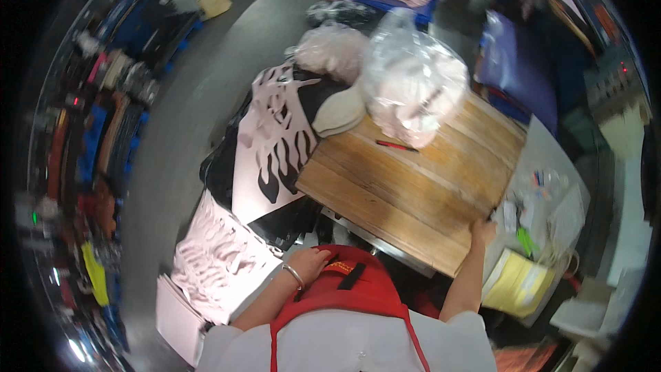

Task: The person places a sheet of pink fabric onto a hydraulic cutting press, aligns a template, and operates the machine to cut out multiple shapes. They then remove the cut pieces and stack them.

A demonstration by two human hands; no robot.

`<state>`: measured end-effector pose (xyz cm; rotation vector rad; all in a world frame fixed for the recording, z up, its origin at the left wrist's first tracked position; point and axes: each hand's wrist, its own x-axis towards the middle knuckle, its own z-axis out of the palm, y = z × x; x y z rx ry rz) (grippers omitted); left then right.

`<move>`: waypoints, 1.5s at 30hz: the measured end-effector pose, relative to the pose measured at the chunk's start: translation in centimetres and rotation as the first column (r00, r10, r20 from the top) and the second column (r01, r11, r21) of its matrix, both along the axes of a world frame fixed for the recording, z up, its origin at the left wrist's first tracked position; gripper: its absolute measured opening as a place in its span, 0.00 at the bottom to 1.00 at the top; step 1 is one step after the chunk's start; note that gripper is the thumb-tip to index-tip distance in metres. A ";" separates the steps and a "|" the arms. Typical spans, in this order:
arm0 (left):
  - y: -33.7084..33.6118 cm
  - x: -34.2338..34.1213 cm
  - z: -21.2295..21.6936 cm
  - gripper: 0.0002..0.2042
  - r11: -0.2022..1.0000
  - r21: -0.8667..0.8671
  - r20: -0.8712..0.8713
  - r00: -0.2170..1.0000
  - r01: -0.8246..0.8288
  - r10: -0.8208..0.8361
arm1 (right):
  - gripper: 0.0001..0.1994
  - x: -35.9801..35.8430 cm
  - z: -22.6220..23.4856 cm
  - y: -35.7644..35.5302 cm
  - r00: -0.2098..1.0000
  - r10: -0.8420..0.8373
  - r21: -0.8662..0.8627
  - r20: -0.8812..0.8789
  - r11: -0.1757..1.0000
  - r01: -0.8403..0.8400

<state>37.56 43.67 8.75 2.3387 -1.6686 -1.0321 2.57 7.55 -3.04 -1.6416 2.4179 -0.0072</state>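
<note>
A wooden board [406,193] built of several planks lies in front of me. At its right edge my right hand [483,231] is closed, fingers curled against the wood. My left hand [308,263], with a bracelet on the wrist, is by the front of my red apron [354,282]; its fingers are stretched out and it holds nothing. A clear plastic bag [416,83] filled with pale pink pieces stands at the board's far end. Near it lie a red and black pen [397,145] and, at the far left corner, a stack of whitish rounded pieces [340,111].
Pale pink sheets with cut-out slots [265,145] hang left of the board, and more slotted sheets [217,258] lie nearer me. On the right, a side surface carries a yellow packet [518,281] and a green tool [527,242]. Loaded shelves [103,138] line the grey aisle [182,124].
</note>
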 end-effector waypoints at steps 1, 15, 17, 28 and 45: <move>0.0 0.6 -0.3 0.11 1.000 -0.008 0.001 1.000 -0.003 0.003 | 0.24 0.0 0.0 -0.2 0.999 -0.034 -0.019 0.037 0.999 0.034; -1.5 16.0 -6.1 0.11 1.000 0.014 -0.062 0.998 0.002 -0.001 | 0.19 -3.8 -4.2 1.9 0.967 -0.244 0.144 0.078 0.962 0.231; 0.0 18.5 -6.4 0.11 0.997 0.012 0.000 0.997 -0.080 0.080 | 0.25 -2.4 -3.7 2.6 0.983 -0.186 0.175 0.010 0.968 0.181; 11.9 17.5 -6.4 0.10 0.896 0.250 0.130 0.929 -0.368 0.345 | 0.14 0.4 -4.7 2.6 0.797 0.207 0.277 -0.567 0.959 -0.052; 25.6 -1.5 -5.0 0.10 0.765 0.288 -0.060 0.786 -0.576 0.615 | 0.11 19.5 -1.4 20.6 0.165 0.813 -0.604 0.559 0.535 -0.591</move>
